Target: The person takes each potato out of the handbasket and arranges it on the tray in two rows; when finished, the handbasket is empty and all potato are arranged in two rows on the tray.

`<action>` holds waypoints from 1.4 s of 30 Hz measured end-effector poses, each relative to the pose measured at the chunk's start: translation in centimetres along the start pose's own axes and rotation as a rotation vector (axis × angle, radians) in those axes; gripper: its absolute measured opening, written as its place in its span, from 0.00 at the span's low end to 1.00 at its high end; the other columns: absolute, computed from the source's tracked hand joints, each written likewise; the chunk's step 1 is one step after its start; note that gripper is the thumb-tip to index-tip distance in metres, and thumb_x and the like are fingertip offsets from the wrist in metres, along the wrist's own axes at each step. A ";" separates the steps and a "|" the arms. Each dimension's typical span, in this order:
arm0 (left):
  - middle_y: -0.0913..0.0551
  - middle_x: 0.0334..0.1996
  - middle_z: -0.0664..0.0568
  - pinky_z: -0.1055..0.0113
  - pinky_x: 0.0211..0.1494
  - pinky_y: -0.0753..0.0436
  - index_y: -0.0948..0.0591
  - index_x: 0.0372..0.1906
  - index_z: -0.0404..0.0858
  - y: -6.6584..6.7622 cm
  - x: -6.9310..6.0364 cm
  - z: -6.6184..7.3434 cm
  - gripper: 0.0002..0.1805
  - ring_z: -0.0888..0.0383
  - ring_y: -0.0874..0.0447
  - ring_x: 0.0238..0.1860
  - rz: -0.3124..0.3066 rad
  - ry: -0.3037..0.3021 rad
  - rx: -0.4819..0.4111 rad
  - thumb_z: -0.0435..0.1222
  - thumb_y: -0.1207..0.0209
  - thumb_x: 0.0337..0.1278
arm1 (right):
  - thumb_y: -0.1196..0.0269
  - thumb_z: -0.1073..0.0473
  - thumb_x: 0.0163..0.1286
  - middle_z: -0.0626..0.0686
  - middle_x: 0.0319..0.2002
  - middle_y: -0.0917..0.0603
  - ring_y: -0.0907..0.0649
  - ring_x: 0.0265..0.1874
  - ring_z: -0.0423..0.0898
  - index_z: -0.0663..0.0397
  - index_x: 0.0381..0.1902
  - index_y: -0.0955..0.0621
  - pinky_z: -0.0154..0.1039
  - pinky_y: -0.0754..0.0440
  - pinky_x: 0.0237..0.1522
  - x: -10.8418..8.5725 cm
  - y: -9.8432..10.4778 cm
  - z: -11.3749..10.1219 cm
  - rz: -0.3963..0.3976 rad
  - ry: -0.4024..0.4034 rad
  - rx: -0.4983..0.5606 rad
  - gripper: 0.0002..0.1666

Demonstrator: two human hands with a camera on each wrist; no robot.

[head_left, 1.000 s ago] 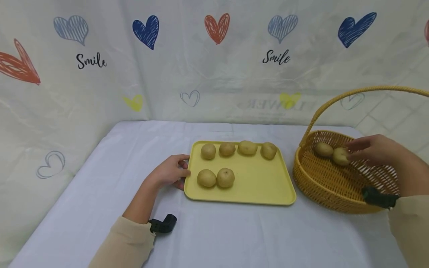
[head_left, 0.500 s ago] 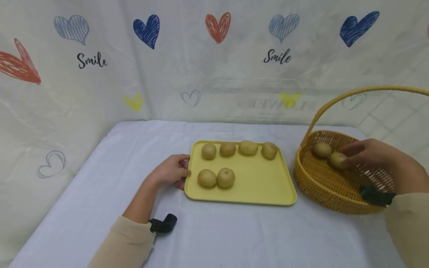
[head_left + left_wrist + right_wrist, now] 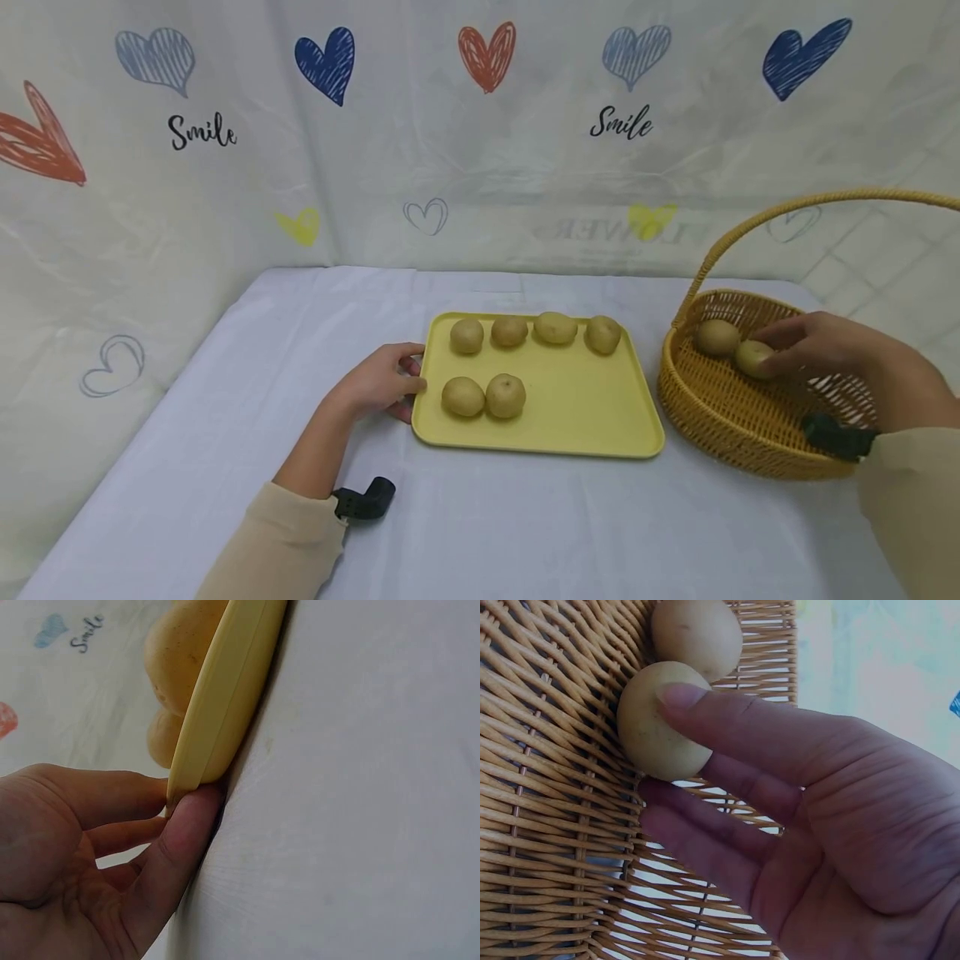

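Note:
My left hand [image 3: 378, 382] pinches the left rim of a yellow rectangular tray [image 3: 585, 408]. In the left wrist view its thumb presses low on the tray's edge, with a finger at the rim above. Several potatoes stand on the tray, a row along the far side and two side by side at the near left, one a round potato [image 3: 506, 396]. Inside the wicker basket [image 3: 720, 437] at the right, my right hand [image 3: 840, 346] grips a potato [image 3: 649, 727] between thumb and fingers. Another potato [image 3: 717, 338] touches it on the far left side of the basket.
A tall woven handle [image 3: 750, 221] arches over the basket. The basket stands just right of the tray on a white tablecloth [image 3: 495, 517]. A white curtain [image 3: 390, 125] with printed hearts hangs behind the table.
My right hand has moved slightly left and down onto the potato, and both basket potatoes have shifted a little left. The left hand and the tray have stayed put.

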State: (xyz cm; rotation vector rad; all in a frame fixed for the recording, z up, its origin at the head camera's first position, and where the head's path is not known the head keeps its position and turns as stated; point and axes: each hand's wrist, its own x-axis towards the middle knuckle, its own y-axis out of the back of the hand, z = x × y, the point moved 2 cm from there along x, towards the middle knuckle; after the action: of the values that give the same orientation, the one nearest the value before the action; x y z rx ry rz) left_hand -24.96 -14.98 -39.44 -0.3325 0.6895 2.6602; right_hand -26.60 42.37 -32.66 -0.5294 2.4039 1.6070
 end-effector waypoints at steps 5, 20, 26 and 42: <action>0.28 0.53 0.41 0.61 0.33 0.08 0.37 0.79 0.35 0.1 0.0 -0.2 0.36 0.54 0.16 0.32 0.002 0.001 -0.001 0.29 0.42 0.68 | 0.32 0.43 0.70 0.80 0.63 0.26 0.27 0.61 0.81 0.71 0.69 0.27 0.66 0.17 0.50 0.0 0.0 -0.5 0.046 0.013 -0.097 0.43; 0.28 0.53 0.41 0.59 0.34 0.08 0.37 0.78 0.35 0.0 0.1 0.4 0.36 0.54 0.15 0.32 -0.012 0.002 -0.020 0.27 0.42 0.67 | 0.33 0.43 0.70 0.74 0.53 0.16 0.13 0.47 0.61 0.78 0.67 0.29 0.46 0.13 0.42 -0.1 0.3 0.1 0.059 -0.019 -0.061 0.46; 0.27 0.53 0.41 0.60 0.34 0.08 0.36 0.78 0.35 0.1 0.1 0.0 0.36 0.54 0.15 0.31 0.001 0.012 -0.013 0.27 0.41 0.67 | 0.32 0.39 0.69 0.75 0.55 0.18 0.14 0.46 0.64 0.73 0.68 0.27 0.54 0.14 0.43 -0.4 1.0 -0.6 0.126 -0.024 -0.089 0.47; 0.28 0.53 0.41 0.60 0.33 0.08 0.36 0.78 0.35 0.0 0.1 -0.1 0.36 0.53 0.16 0.35 0.007 0.009 -0.012 0.27 0.41 0.67 | 0.36 0.30 0.69 0.80 0.64 0.28 0.30 0.61 0.77 0.73 0.72 0.33 0.76 0.26 0.52 -1.6 1.8 -1.8 0.189 -0.078 -0.012 0.56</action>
State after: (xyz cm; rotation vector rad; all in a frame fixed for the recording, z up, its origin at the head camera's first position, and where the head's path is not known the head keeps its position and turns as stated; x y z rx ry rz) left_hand -25.03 -15.04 -39.52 -0.3455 0.6790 2.6718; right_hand -25.82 41.62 -29.83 -0.2421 2.4501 1.6820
